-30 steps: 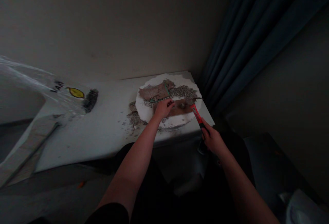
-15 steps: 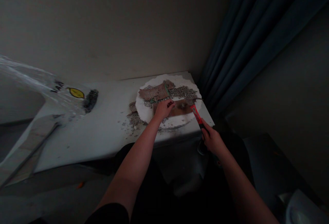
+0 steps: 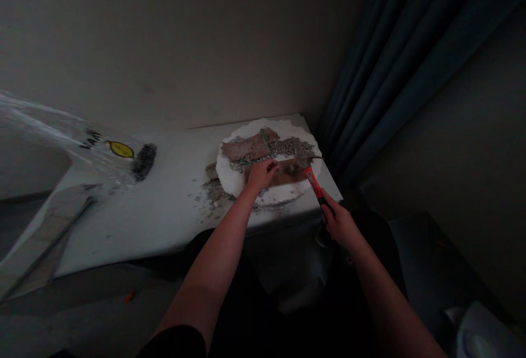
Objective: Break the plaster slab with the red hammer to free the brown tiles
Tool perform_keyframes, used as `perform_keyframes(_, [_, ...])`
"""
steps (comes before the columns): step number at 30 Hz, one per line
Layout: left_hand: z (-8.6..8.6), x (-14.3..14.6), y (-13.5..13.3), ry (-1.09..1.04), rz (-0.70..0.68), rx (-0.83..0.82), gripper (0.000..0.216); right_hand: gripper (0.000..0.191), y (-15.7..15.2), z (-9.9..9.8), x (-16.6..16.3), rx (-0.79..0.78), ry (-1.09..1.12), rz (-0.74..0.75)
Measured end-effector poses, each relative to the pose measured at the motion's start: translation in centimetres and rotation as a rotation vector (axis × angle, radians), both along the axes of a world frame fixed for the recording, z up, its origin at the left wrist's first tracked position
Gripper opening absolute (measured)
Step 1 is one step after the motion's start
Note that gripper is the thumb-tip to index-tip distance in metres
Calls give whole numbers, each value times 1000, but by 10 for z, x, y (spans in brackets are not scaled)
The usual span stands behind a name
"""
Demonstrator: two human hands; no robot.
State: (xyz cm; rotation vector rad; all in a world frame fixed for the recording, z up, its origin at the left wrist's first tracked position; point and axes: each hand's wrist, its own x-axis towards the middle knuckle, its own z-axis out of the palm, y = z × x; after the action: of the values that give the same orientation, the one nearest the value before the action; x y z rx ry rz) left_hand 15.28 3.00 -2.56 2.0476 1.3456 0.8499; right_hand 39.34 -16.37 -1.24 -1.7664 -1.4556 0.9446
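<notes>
My right hand is wrapped round the black grip of a hammer with a red neck. The hammer's head, grey and hard to make out, rests over the right end of a flat brown board. Above the board's left part is my left hand, thumb and fingers drawn together; whatever they pinch is hidden. Between the hands, a small grey lump lies on the board. Beneath it all is a round white slab with a ragged edge. Behind the board sit a reddish-brown rough piece and grey gravel.
Crumbs and rubble lie on the white table left of the slab. Farther left, a clear plastic bag with a yellow label holds dark material. Blue curtains hang at the right, and a wall rises behind.
Almost nothing differs. The hammer and both hands stay in nearly the same place, with only a very slight shift of the whole view.
</notes>
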Motion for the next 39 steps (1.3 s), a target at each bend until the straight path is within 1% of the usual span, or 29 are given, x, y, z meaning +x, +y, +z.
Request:
perform_keyframes(8, [-2,-1,1,9,13,16,11,64,-1,1,-1,26,-13,11])
perform_keyframes(10, [-3,0,1,10,8,18,10,63,-1,1,-1,26,-39,10])
perform_keyframes(12, [-5,0,0,17,0,52,10,60,0,5,-2,28,-102,13])
perform_keyframes(14, [-7,1,-1,30,0,108,10,58,0,17,-4,23,-211,27])
perform_keyframes(16, [-9,2,-2,50,6,155,11,56,1,35,-8,21,-343,57])
perform_keyframes(20, [-11,3,-3,79,1,169,14,57,4,68,-22,46,-568,102])
perform_keyframes(22, [-11,2,-3,83,-7,157,16,58,8,77,-29,53,-665,114])
perform_keyframes(24, [-10,1,-2,91,-14,143,17,59,12,82,-35,44,-755,149])
perform_keyframes(27, [-10,0,-1,102,-17,136,17,62,16,88,-38,24,-854,198])
perform_keyframes(31, [-12,0,1,96,-19,135,16,65,16,94,-41,38,-911,183])
perform_keyframes(35, [-12,0,0,99,-13,117,16,68,16,92,-45,-13,-968,221])
perform_keyframes(39, [-12,0,1,95,-11,118,17,66,16,89,-48,-19,-979,199])
